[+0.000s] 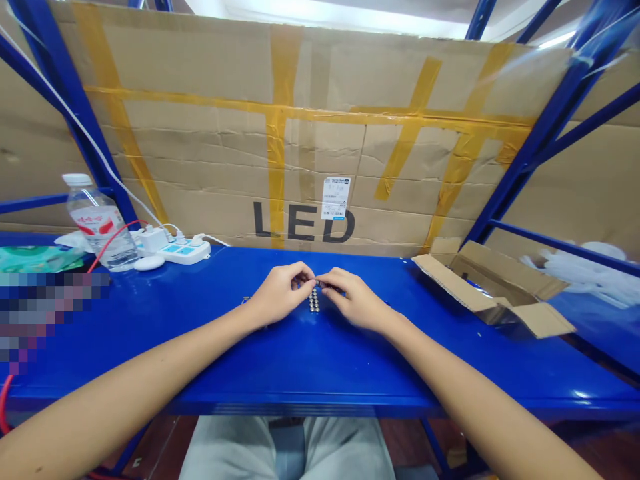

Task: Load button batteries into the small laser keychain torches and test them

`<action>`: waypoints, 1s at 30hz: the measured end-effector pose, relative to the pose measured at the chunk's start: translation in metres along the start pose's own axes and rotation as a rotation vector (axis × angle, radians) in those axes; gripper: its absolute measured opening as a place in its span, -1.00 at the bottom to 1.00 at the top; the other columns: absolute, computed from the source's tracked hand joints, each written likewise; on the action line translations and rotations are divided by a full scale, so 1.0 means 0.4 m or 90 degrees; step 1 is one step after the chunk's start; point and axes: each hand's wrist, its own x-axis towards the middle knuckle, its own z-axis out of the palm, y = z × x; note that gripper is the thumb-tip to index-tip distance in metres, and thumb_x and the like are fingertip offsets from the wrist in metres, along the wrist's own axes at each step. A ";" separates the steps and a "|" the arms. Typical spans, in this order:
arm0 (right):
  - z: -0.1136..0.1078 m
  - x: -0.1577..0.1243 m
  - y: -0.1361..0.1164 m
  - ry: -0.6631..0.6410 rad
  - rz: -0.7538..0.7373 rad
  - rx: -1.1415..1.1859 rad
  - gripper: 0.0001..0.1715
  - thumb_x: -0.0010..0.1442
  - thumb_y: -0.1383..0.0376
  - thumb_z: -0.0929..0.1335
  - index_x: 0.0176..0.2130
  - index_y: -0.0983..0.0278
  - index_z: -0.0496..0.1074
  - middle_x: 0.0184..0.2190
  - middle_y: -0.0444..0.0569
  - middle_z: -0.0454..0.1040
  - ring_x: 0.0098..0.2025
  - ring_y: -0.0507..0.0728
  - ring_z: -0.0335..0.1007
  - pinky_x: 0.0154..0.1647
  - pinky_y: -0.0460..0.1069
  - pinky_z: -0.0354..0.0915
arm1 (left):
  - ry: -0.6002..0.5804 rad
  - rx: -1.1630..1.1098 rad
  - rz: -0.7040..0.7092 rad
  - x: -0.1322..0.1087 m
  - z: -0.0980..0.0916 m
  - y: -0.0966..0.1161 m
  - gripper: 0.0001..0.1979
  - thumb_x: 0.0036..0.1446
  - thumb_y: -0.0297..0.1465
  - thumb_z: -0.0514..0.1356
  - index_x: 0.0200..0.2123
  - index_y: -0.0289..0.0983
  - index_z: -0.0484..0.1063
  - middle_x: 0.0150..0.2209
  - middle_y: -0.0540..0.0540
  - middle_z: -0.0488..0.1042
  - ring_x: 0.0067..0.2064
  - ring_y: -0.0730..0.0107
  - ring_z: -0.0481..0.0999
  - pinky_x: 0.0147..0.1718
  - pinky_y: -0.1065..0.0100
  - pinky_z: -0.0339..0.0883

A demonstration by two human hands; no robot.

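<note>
Your camera sits on your head, looking forward and down past your lap (230, 450) at bottom centre. From this near, wide view, your left hand (280, 293) and right hand (354, 301) fall just below mid-frame, above the desk (345, 367); the cardboard (215, 153) beyond spans the upper half.

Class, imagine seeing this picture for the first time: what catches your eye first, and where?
The tall LED-printed cardboard panel, crossed with yellow tape, behind the blue table, grabs attention first. Next come the left hand and right hand, close together mid-table beside small metallic pieces.
</note>
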 end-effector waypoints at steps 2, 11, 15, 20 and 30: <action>0.004 -0.001 -0.006 0.003 -0.006 -0.002 -0.68 0.33 0.41 0.24 -0.02 0.23 0.49 -0.27 0.01 0.42 -0.20 0.12 0.35 -0.10 0.03 0.30 | 0.010 -0.044 -0.025 -0.004 0.011 0.003 -0.84 0.18 -0.30 0.15 -0.30 -0.28 0.44 -0.38 -0.04 0.53 -0.35 0.40 0.49 -0.34 0.37 0.38; 0.020 -0.007 -0.006 0.110 -0.032 0.022 -0.67 0.25 0.45 0.28 0.00 0.23 0.38 -0.18 0.03 0.32 -0.13 0.14 0.31 -0.14 0.03 0.32 | -0.020 -0.246 -0.127 -0.002 0.018 0.005 -0.86 0.13 -0.34 0.21 -0.31 -0.31 0.40 -0.43 -0.04 0.54 -0.43 0.44 0.51 -0.39 0.37 0.41; 0.019 -0.008 -0.003 0.149 -0.058 -0.004 -0.83 0.19 0.49 0.27 -0.25 0.23 0.32 -0.27 -0.01 0.29 -0.25 0.12 0.27 -0.27 0.00 0.28 | -0.064 -0.295 -0.159 -0.001 0.021 0.009 -0.84 0.13 -0.32 0.21 -0.35 -0.33 0.40 -0.46 -0.05 0.54 -0.48 0.47 0.48 -0.45 0.40 0.38; 0.013 -0.010 -0.003 0.159 -0.129 -0.006 -0.85 0.27 0.46 0.24 -0.29 0.23 0.31 -0.32 -0.01 0.31 -0.27 0.12 0.28 -0.25 0.01 0.26 | -0.073 -0.317 -0.170 0.000 0.018 0.012 -0.82 0.14 -0.31 0.22 -0.35 -0.33 0.41 -0.48 -0.05 0.53 -0.49 0.48 0.48 -0.45 0.41 0.37; 0.020 -0.013 0.007 0.098 -0.127 -0.024 -0.82 0.38 0.35 0.21 -0.24 0.27 0.37 -0.36 0.00 0.36 -0.32 0.11 0.28 -0.29 0.01 0.23 | -0.092 -0.287 -0.130 -0.005 0.015 0.006 -0.84 0.17 -0.33 0.20 -0.33 -0.33 0.40 -0.47 -0.03 0.52 -0.44 0.47 0.48 -0.39 0.41 0.36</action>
